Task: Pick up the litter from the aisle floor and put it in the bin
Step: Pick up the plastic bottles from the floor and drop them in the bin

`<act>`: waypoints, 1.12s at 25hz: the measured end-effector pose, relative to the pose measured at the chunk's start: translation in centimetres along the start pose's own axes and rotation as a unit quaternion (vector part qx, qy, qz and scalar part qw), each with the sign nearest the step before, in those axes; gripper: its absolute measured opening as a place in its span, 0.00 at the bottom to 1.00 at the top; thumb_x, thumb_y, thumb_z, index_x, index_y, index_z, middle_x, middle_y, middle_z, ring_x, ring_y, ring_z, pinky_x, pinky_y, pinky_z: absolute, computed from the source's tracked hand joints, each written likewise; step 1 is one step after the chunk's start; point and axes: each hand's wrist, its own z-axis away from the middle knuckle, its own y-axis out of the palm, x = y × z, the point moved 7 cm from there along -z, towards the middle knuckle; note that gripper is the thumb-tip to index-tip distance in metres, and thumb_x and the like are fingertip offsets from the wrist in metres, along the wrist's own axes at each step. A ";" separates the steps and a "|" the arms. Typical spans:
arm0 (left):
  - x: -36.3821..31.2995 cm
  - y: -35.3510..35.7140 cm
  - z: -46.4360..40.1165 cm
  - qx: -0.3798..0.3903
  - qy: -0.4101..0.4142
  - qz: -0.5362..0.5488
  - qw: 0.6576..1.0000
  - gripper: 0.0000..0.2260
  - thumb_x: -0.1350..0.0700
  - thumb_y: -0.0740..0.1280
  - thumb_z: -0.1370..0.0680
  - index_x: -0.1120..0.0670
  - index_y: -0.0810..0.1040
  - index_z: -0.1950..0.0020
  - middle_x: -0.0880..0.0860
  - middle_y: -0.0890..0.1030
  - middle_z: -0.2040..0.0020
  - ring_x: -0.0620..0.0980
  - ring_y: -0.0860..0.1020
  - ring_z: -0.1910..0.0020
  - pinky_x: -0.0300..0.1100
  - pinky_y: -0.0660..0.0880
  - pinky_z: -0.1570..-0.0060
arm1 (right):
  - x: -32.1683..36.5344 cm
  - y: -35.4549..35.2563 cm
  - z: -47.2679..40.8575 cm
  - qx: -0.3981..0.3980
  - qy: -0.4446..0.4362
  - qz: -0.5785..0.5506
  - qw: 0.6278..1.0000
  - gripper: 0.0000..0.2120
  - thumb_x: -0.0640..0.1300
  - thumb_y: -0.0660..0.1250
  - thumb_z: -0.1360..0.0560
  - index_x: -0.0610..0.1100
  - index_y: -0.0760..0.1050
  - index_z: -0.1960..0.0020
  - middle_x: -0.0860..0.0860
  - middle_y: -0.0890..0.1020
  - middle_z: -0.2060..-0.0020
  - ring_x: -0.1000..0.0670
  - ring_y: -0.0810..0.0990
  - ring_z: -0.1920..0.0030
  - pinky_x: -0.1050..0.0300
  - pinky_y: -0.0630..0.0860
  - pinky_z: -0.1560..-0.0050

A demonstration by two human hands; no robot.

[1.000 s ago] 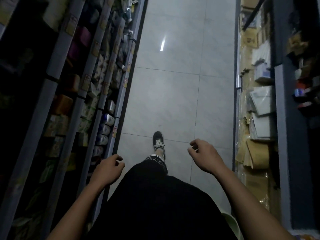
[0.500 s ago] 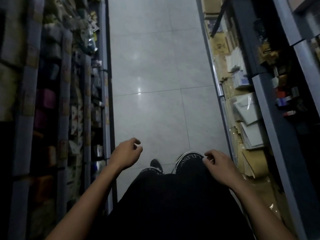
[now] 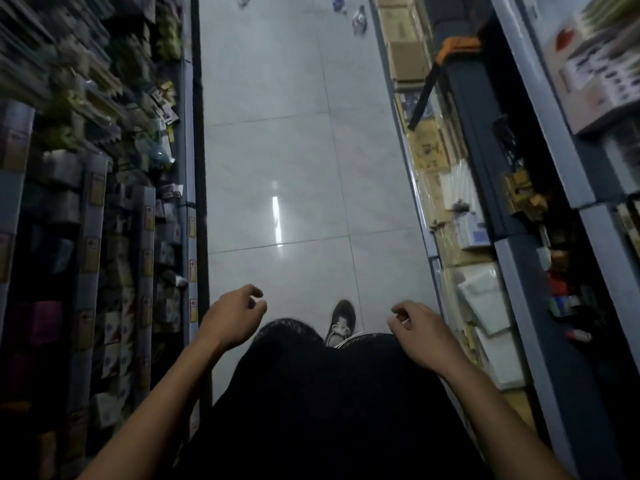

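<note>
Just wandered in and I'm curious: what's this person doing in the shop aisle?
A person is walking down a tiled aisle floor between stocked shelves, one shoe stepping forward. The left hand and right hand hang loosely curled and hold nothing. A few pieces of litter lie on the floor far ahead, near the right-hand shelving. Nothing has been picked up yet, and no bin is in view.

Far litter (image 3: 359, 14) too small to identify; left shelves (image 3: 86, 98) blurred.
</note>
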 end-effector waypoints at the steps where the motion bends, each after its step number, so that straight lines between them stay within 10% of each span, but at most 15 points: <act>1: -0.3 -0.7 -1.2 -0.001 -0.011 0.006 1.000 0.15 0.45 0.62 0.21 0.49 0.78 0.37 0.45 0.82 0.52 0.48 0.80 0.53 0.48 0.78 0.50 | 1.4 -1.9 -2.7 0.004 -0.019 0.011 1.000 0.16 0.54 0.65 0.20 0.47 0.78 0.36 0.51 0.80 0.45 0.51 0.80 0.47 0.50 0.78 0.41; 13: 0.3 -10.9 -18.4 -0.002 -0.140 0.133 0.981 0.14 0.45 0.63 0.21 0.46 0.78 0.38 0.45 0.82 0.52 0.46 0.80 0.52 0.47 0.78 0.49 | 20.1 -18.0 -31.2 0.014 -0.099 0.095 0.990 0.20 0.57 0.62 0.19 0.47 0.76 0.32 0.53 0.80 0.45 0.51 0.79 0.47 0.50 0.78 0.44; 28: -21.2 -40.7 -59.5 -0.043 -0.001 0.053 0.998 0.15 0.46 0.62 0.21 0.48 0.78 0.36 0.49 0.84 0.48 0.51 0.80 0.50 0.48 0.76 0.49 | 24.8 -35.4 -53.5 -0.032 0.026 0.010 0.999 0.13 0.52 0.65 0.19 0.50 0.78 0.37 0.55 0.80 0.46 0.56 0.78 0.49 0.53 0.78 0.47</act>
